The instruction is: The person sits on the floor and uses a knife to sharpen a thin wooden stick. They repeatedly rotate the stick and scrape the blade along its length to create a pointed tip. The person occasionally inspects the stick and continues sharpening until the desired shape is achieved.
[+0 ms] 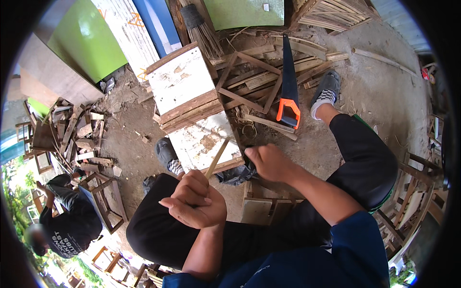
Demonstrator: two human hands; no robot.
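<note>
My left hand (198, 199) is closed around the lower end of a thin, pale wooden stick (218, 157), which slants up and to the right over a low wooden bench. To its right, my right hand (270, 163) is curled into a fist with the thumb side toward the stick, apart from it. What that fist holds, if anything, cannot be made out. Between my knees stands the bench (185, 144), its worn white top crossed by brown wooden strips. A handsaw (289, 77) with a dark blade and orange handle lies beyond my right hand, on the wood scraps.
Wooden strips and a square frame (240, 103) lie beyond the bench, near a stick broom (199, 29). Offcuts (79, 132) are heaped on the left. Another person (72, 221) sits at lower left beside a wooden frame (108, 201). Black plastic (235, 174) lies beside the bench.
</note>
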